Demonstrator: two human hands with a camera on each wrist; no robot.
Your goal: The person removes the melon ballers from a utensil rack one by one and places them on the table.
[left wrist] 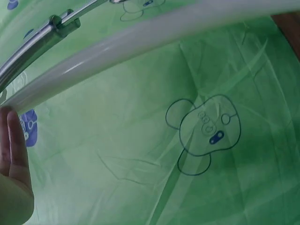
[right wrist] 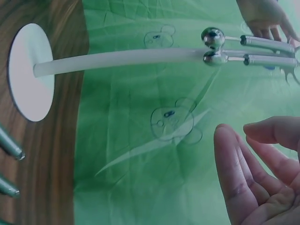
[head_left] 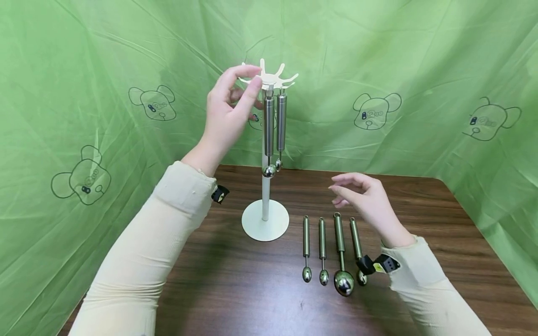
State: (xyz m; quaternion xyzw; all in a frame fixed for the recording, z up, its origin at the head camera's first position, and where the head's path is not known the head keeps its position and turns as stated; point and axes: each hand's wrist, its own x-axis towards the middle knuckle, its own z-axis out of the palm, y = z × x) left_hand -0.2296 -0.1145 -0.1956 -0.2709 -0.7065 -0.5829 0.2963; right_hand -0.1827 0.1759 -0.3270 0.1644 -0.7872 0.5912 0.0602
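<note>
A white hook rack point(head_left: 269, 80) stands on a slim pole with a round base point(head_left: 265, 228). Its curved arms spread from the top. My left hand point(head_left: 229, 100) is at this top, thumb and index finger pinching one of the arms on the left side. Two steel scoops with round heads hang there, a nearer scoop point(head_left: 269, 126) and another scoop point(head_left: 281, 123) to its right. My right hand point(head_left: 363, 196) hovers over the table, fingers loosely bent, thumb and fingertips apart, holding nothing. Below it lie several more scoops, among them a large scoop point(head_left: 343, 282).
The other scoops on the brown wooden table point(head_left: 441, 261) are a left scoop point(head_left: 306, 238), a second scoop point(head_left: 322, 238) and a right scoop point(head_left: 355, 235) partly behind the wrist camera point(head_left: 378, 264). A green curtain point(head_left: 328, 51) with bear drawings surrounds the table.
</note>
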